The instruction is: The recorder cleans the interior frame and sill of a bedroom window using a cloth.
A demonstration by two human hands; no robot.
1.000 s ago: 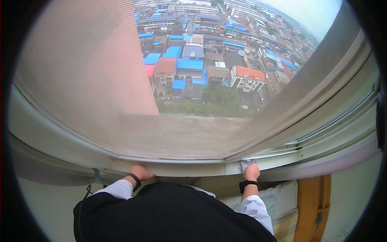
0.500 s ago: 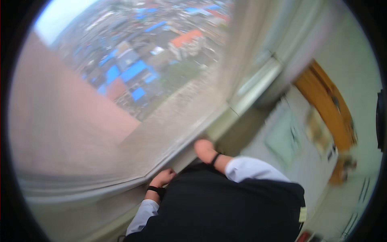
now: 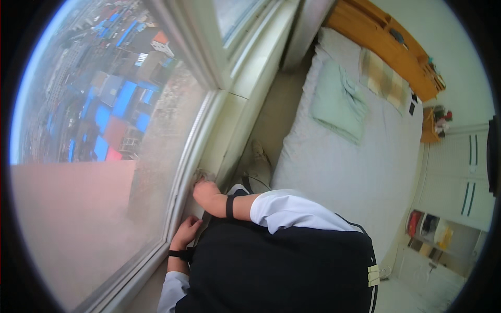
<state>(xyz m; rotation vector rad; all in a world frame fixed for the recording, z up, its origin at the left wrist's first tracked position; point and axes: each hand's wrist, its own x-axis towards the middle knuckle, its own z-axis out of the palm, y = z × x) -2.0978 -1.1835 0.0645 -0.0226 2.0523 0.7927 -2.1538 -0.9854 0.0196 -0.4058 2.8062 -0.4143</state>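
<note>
The right hand [image 3: 209,196] grips a cloth [image 3: 200,175] on the sill [image 3: 223,122]; the left hand [image 3: 185,232] rests there, relaxed, seemingly empty. Work looks underway; how much remains, I can't tell.

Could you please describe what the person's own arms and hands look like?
The left hand and right hand are both bare, with no gloves. Each wrist wears a black band, the left band and the right band. The left sleeve and right sleeve are white and loose, ending short of the bands.
</note>
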